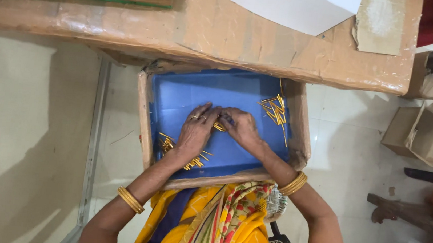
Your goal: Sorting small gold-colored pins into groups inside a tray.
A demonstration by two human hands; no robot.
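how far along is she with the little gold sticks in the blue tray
Done: nothing sorted apart shows. In hand: the left hand and right hand meet at mid-tray, working a few gold sticks between the fingertips. Left: a loose pile in the blue tray beyond the right hand, and another scatter partly under the left wrist.

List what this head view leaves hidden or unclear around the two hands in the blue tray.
- Small gold pieces between the hands: mostly covered by the fingers; each hand's grip is unclear.
- Left hand: covers part of the gold pins beneath.
- Blue tray: far edge hidden under the cardboard-covered table.
- Gold pin pile: too small for detail.
- Right hand: fingertips hidden.
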